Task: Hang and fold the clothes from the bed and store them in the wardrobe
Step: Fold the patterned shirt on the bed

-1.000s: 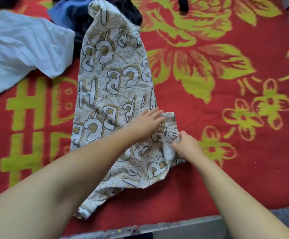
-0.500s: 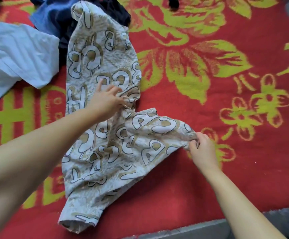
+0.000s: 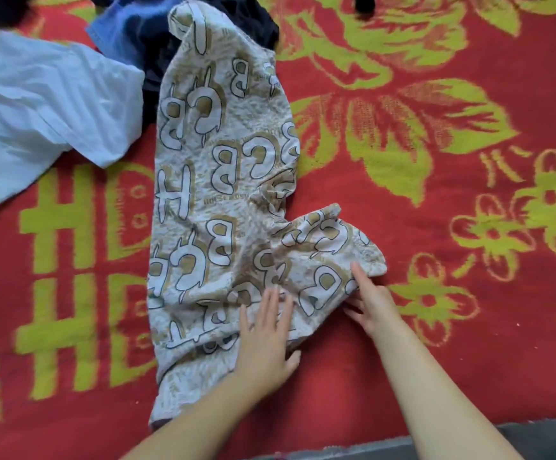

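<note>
We see a beige shirt (image 3: 223, 200) printed with big white letters lying long on the bed, on a red blanket (image 3: 469, 327) with yellow-green flowers and block letters. The shirt runs from about 12 o'clock down to 6 o'clock, a little left of the middle, and a sleeve (image 3: 329, 247) sticks out from its lower part toward 3 o'clock.

Our left hand (image 3: 265, 340) lies flat on the lower part of the shirt at about 6 o'clock, fingers straight and slightly spread, pressing the cloth down. Our right hand (image 3: 374, 302) is just beside it, toward 4 o'clock, at the lower edge of the sleeve. Its forefinger lies straight on top of the cloth, and the other fingers reach out along the blanket at the sleeve's edge; we cannot tell whether they pinch the cloth.

At 10 o'clock a pale blue-white garment (image 3: 37, 111) lies crumpled, its edge near the shirt's left side. At 12 o'clock a blue garment (image 3: 127, 31) and a dark garment (image 3: 256, 21) lie in a heap, with the shirt's top end resting over them. Another dark item (image 3: 364, 5) shows at the top edge, too cut off to tell. A grey strip (image 3: 535, 439) runs along the bottom edge at 5 o'clock.
</note>
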Demonstrator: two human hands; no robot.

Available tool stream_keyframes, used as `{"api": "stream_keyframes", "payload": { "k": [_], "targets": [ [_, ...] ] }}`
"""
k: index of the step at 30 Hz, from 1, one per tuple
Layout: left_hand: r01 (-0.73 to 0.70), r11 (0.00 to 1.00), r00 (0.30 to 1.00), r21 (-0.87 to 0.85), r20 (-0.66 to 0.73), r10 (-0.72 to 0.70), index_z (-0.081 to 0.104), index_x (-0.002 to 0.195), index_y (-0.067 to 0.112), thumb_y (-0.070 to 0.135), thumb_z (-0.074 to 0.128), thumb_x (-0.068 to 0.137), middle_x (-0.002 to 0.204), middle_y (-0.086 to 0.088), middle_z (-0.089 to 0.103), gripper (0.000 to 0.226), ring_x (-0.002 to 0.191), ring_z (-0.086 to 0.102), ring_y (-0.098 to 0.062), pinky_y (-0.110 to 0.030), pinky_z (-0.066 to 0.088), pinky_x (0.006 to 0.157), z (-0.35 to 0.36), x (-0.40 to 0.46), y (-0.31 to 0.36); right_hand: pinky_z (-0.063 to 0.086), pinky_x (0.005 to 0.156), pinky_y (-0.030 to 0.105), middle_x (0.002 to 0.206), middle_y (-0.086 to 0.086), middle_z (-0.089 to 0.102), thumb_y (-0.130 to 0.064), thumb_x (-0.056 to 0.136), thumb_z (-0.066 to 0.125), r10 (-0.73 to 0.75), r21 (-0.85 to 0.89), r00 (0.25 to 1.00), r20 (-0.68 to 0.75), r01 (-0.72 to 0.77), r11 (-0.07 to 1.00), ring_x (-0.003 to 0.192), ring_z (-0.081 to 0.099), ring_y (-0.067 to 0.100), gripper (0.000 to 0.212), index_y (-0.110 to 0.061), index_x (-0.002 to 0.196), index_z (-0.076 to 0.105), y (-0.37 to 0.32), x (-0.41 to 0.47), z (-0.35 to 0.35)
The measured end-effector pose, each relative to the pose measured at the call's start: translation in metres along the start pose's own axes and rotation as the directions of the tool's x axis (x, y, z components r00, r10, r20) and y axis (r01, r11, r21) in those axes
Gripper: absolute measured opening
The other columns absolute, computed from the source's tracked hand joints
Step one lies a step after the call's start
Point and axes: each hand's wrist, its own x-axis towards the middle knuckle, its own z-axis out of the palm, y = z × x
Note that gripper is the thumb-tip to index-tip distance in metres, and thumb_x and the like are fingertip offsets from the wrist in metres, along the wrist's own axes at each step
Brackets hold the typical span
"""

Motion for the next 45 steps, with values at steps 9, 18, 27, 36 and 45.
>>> {"api": "stream_keyframes", "payload": {
  "k": [9, 18, 27, 36, 45],
  "targets": [
    [-0.327, 0.943, 0.906, -0.063, 0.262, 0.331, -0.013, 0.151, 0.016, -0.024, 0.035, 0.073, 0.155, -0.009, -0.027, 0.1, 0.142, -0.025, -0.022, -0.036, -0.014, 0.115, -0.001, -0.029, -0.035, 0.052, 0.063, 0.029, 0.099, 0.011, 0.068, -0.005, 0.084, 0.062, -0.253, 0.211, 0.931, -0.262, 0.311, 0.927, 0.072, 0.063, 0.016, 0.021, -0.011, 0.104, 0.06, -0.008, -0.027, 0.015],
    [-0.512, 0.821, 0.821, -0.253, 0.136, 0.554, 0.04, 0.144, 0.011, 0.002, 0.058, 0.078, 0.146, -0.014, 0.043, 0.069, 0.134, 0.04, -0.023, -0.025, 0.023, 0.116, 0.008, -0.094, -0.071, -0.005, 0.119, 0.051, 0.161, 0.013, -0.002, -0.012, 0.086, 0.056, -0.045, -0.353, 0.39, 0.92, 0.77, -0.532, 0.149, -0.002, 0.03, 0.043, -0.004, 0.127, 0.044, 0.084, -0.08, 0.095],
    [-0.564, 0.75, 0.824, 0.345, 0.292, 0.485, -0.026, 0.147, 0.028, -0.011, 0.039, 0.077, 0.153, -0.002, -0.035, 0.103, 0.142, -0.026, -0.024, -0.054, -0.021, 0.109, -0.019, -0.109, -0.204, -0.019, 0.113, 0.049, 0.155, 0.009, -0.023, -0.028, 0.086, 0.052, 0.187, -0.211, 0.441, 0.878, 0.706, -0.676, 0.144, -0.021, 0.027, 0.09, -0.026, 0.154, -0.006, 0.102, -0.073, 0.049],
    [-0.5, 0.861, 0.84, 0.095, 0.296, 0.455, 0.027, 0.15, 0.024, 0.003, 0.039, 0.093, 0.161, 0.0, 0.006, 0.062, 0.148, -0.005, -0.014, -0.03, -0.03, 0.107, -0.001, -0.076, -0.179, 0.051, 0.091, 0.052, 0.138, 0.008, 0.055, -0.021, 0.047, 0.089, 0.013, -0.234, 0.387, 0.922, 0.583, -0.778, 0.123, 0.056, 0.024, 0.087, -0.032, 0.129, 0.061, 0.123, -0.062, 0.046],
    [0.311, 0.691, 0.629, -0.652, 0.686, 0.365, 0.059, 0.062, 0.031, 0.036, 0.048, 0.099, 0.064, 0.018, 0.055, 0.039, 0.06, 0.048, -0.002, -0.013, 0.039, 0.06, -0.089, -0.081, -0.175, 0.045, 0.056, 0.025, 0.07, -0.009, 0.056, -0.019, 0.088, 0.041, 0.491, -0.674, 0.556, 0.671, 0.733, 0.091, 0.06, 0.05, 0.011, 0.023, -0.029, 0.076, 0.057, 0.052, -0.1, 0.071]
  ]
}}
